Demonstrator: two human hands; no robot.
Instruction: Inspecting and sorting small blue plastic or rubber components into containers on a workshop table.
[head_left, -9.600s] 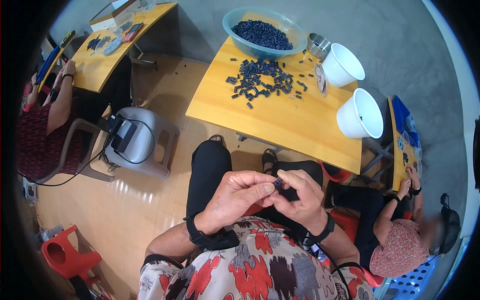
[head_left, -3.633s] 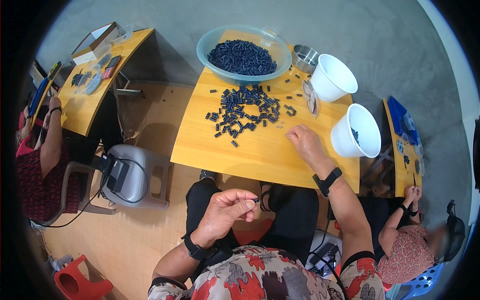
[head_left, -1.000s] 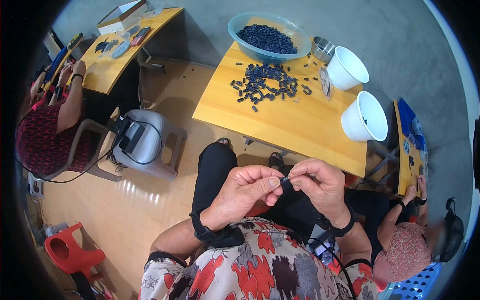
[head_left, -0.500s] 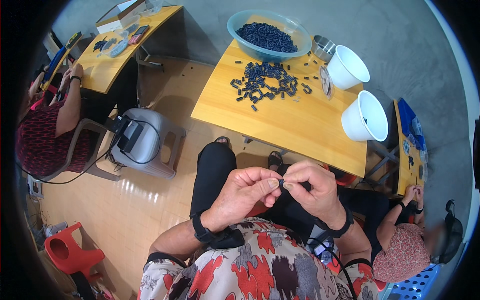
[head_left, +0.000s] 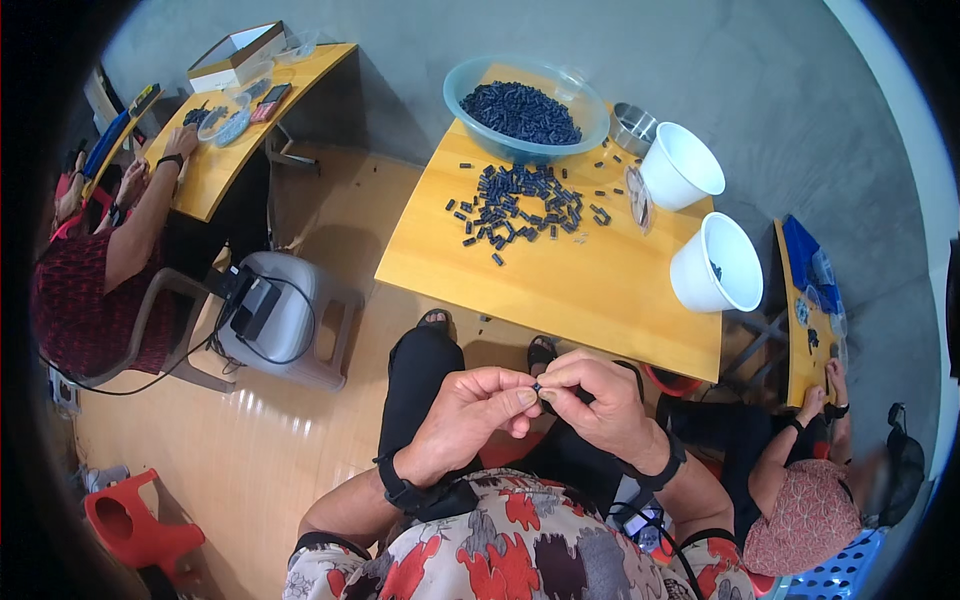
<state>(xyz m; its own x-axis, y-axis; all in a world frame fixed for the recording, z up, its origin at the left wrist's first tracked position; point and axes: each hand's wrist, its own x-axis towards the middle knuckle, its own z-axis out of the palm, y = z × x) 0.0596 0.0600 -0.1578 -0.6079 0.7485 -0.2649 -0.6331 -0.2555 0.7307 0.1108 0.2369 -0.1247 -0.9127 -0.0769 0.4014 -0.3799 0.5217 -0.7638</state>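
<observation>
Above my lap, short of the table's near edge, my left hand [head_left: 480, 408] and my right hand [head_left: 592, 398] meet fingertip to fingertip. Both are closed in a pinch on one small dark piece [head_left: 538, 387], mostly hidden by the fingers. Beyond them on the yellow wooden table [head_left: 560, 310] lies a loose spread of small black cylindrical parts [head_left: 515, 200]. Behind these, a translucent bluish bowl [head_left: 460, 100] holds a heap of similar parts [head_left: 522, 112].
Two white buckets, one farther [head_left: 680, 165] and one nearer [head_left: 700, 265], stand at the table's right beside a steel bowl [head_left: 632, 130]. A grey stool [head_left: 290, 330] with cables is at left. Co-workers sit at a left table [head_left: 210, 190] and a right table [head_left: 805, 370].
The view has tilted, so the table and bowl sit lower in it. My hands keep pinching the small piece. At the left table a co-worker's hand has reached forward toward the parts.
</observation>
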